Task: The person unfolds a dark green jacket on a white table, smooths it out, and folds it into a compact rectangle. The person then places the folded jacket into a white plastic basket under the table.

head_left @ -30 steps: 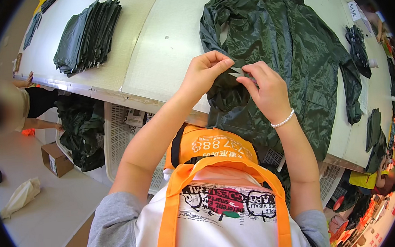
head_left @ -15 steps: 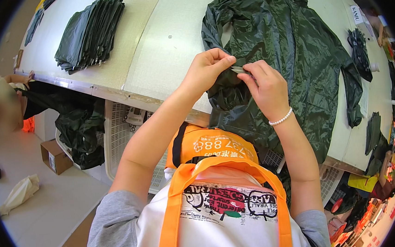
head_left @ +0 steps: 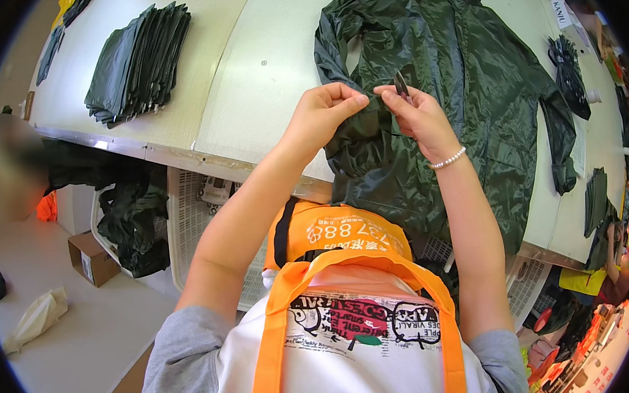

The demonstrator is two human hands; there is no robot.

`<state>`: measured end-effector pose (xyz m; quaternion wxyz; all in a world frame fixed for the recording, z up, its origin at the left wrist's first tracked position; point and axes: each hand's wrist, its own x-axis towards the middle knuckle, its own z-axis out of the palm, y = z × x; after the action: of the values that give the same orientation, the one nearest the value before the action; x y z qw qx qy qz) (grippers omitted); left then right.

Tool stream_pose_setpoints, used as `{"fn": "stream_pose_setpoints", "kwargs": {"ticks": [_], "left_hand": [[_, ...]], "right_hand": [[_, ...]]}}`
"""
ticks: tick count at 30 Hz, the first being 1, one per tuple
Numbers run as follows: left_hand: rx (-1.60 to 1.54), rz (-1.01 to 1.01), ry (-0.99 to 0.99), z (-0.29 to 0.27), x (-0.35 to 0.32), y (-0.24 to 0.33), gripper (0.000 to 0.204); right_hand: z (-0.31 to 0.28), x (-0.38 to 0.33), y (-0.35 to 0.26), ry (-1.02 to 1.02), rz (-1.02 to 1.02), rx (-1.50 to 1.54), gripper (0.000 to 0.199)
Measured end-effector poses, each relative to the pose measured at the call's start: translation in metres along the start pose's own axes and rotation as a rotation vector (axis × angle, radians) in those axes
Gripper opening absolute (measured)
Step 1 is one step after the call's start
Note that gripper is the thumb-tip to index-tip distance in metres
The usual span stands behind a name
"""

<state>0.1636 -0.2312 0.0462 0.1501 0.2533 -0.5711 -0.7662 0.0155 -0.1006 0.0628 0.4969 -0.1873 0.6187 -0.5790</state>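
A dark green, shiny long-sleeved jacket (head_left: pixel 482 117) lies spread on the table, its lower part hanging over the near edge. Above its left side my left hand (head_left: pixel 328 112) pinches thumb and forefinger together; whatever is between them is too small to make out. Close beside it, fingertips almost meeting, my right hand (head_left: pixel 420 114) is closed around small dark-and-silver thread snips (head_left: pixel 401 84). Their pointed end sticks up between the fingers, away from the left hand.
On the pale table (head_left: pixel 237 106) a stack of folded dark green garments (head_left: pixel 138 62) stands at far left. Dark bundles (head_left: pixel 569 77) lie at right. White baskets (head_left: pixel 186 206) sit below the edge. Another person (head_left: pixel 9 165), face blurred, is at left beside a cardboard box (head_left: pixel 92 258).
The snips have turned from lying between both hands to pointing up in my right hand. My right fingers have curled round them. The left hand keeps its pinch.
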Motion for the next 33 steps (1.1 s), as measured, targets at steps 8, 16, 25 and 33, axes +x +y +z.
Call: {"fn": "stream_pose_setpoints", "kwargs": {"ticks": [8, 16, 25, 33], "left_hand": [[0.283, 0.151, 0.108, 0.002, -0.004, 0.004, 0.017], [0.426, 0.269, 0.153, 0.013, -0.004, 0.003, 0.019], [0.017, 0.273, 0.165, 0.004, 0.003, 0.004, 0.015], [0.091, 0.262, 0.162, 0.002, 0.002, 0.001, 0.014]], "right_hand": [[0.020, -0.002, -0.009, 0.158, -0.375, -0.361, 0.015], [0.035, -0.004, -0.013, 0.106, -0.400, -0.374, 0.018], [0.008, -0.020, -0.004, 0.210, -0.514, -0.679, 0.020], [0.023, -0.023, -0.014, 0.224, -0.687, -0.996, 0.019]]}}
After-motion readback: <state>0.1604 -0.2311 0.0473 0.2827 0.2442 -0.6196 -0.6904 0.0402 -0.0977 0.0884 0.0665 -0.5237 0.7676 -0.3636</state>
